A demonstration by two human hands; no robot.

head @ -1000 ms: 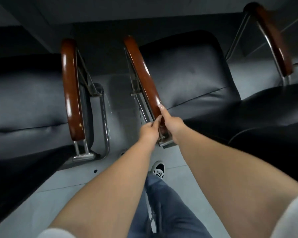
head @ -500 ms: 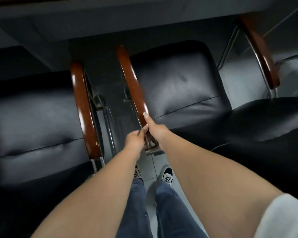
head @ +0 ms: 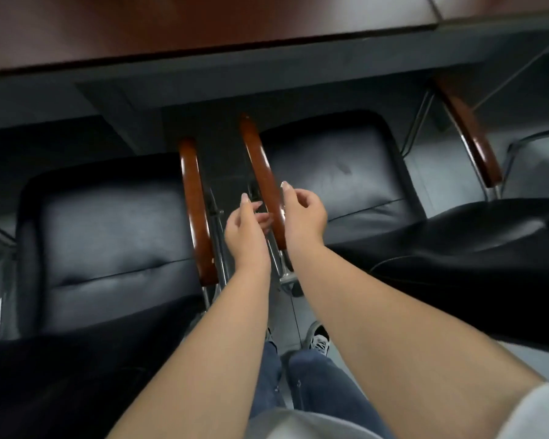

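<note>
Two black leather chairs stand side by side under a table edge. The right chair (head: 333, 172) has a brown wooden armrest (head: 260, 166) on a chrome frame. My left hand (head: 246, 226) hovers just left of that armrest, fingers loosely curled, holding nothing. My right hand (head: 303, 213) hovers just right of it, fingers loosely curled, also empty. Neither hand grips the wood. The left chair (head: 108, 236) has its own brown armrest (head: 195, 210) close beside my left wrist.
A dark brown tabletop (head: 203, 23) runs across the top, the chairs' fronts tucked beneath it. A third chair's armrest (head: 469, 131) shows at far right. Black chair backs (head: 457, 248) flank my arms. My jeans and sneakers (head: 319, 339) stand on grey floor between the chairs.
Both hands have let go of the right chair's armrest and opened beside it. The chairs now sit farther in under the table, and the view has tilted up to show the tabletop.
</note>
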